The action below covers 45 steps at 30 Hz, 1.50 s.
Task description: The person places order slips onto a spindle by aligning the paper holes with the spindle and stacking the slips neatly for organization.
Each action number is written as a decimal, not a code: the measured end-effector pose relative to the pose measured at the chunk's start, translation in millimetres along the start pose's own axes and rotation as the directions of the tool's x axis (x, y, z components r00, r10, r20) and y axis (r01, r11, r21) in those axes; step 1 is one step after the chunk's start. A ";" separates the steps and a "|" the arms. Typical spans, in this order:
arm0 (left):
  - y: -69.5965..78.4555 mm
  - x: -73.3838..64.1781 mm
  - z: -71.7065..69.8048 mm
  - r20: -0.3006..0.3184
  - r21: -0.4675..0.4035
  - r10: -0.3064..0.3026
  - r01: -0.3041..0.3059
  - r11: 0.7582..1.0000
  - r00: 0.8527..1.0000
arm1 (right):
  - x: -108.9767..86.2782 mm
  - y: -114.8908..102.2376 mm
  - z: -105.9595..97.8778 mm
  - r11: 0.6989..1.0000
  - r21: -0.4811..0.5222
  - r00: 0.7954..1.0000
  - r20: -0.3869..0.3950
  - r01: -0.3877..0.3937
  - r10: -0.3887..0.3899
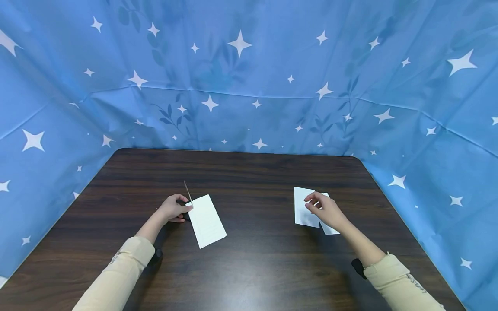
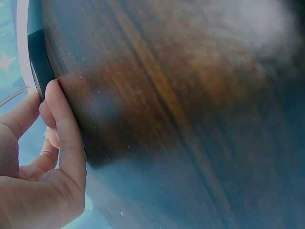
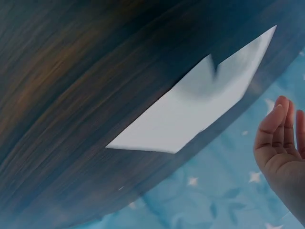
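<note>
At the left, my left hand (image 1: 175,209) pinches the near-left corner of a white booklet-like stack of paper (image 1: 207,224), thumb on top. A thin brownish strip (image 1: 188,191) sticks up from that corner by the fingertips. In the left wrist view, a dark flat piece (image 2: 42,62) lies under the white edge, against the fingers; I cannot tell what it is. My right hand (image 1: 326,210), fingers loosely bent and holding nothing, hovers over white paper (image 1: 305,211) on the right. The right wrist view shows this paper (image 3: 176,119) with a V-shaped gap along one edge.
A dark wood-grain table (image 1: 249,268) carries both papers, which lie well apart. Behind it and along both sides hangs a blue curtain (image 1: 249,121) with white stars. Light-coloured sleeves (image 1: 116,276) cover both forearms.
</note>
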<state>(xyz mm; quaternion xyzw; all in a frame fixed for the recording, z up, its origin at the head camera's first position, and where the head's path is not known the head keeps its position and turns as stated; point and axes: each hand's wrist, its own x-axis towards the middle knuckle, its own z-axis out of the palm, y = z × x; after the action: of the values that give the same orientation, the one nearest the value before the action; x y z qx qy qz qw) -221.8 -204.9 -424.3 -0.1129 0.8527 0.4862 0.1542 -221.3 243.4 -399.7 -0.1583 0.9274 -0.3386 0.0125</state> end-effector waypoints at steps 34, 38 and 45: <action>2.3 0.9 -2.8 0.001 0.013 0.001 -0.001 1.000 1.000 | 36.8 39.4 -17.3 0.766 -0.301 0.784 0.085 -0.568 0.615; 1.4 1.2 -2.1 0.002 -0.003 0.000 0.000 1.000 1.000 | 37.0 42.0 -14.4 0.772 -0.182 0.782 0.020 -0.610 0.623; 2.9 -0.5 -1.0 0.010 -0.011 0.008 -0.008 1.000 1.000 | 34.8 46.5 -20.7 0.828 -0.157 0.842 -0.046 -0.538 0.538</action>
<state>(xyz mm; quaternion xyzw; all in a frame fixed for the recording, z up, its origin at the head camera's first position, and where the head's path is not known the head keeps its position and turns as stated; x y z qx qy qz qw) -222.5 -204.3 -421.3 -0.1081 0.8496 0.4922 0.1558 -270.3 279.4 -410.3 0.1085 0.9591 -0.2439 0.0944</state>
